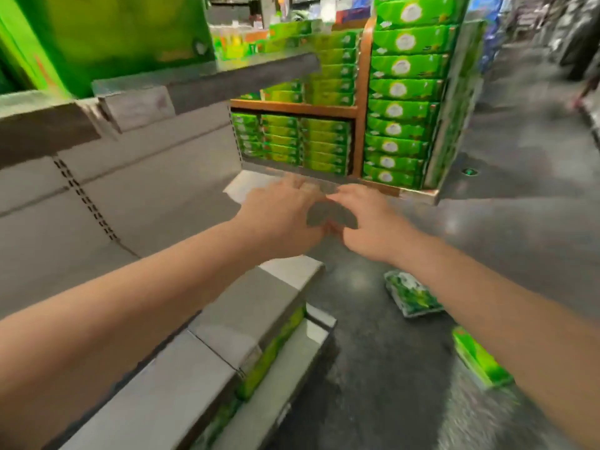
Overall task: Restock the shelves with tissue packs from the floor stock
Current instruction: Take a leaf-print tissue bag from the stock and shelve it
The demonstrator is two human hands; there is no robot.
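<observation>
Hands: left hand, right hand spread, empty; 2 tissue packs on floor.

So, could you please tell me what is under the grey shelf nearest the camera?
Green tissue packs show beneath the grey shelf at its front edge. The shelf covers everything farther back.

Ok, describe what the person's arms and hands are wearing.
Nothing shows on either arm. Both forearms are bare right to the frame edge, so no sleeves are in view. The left hand and right hand wear no gloves. No watch or wristband is visible; motion blur hides any rings on the fingers.
</observation>
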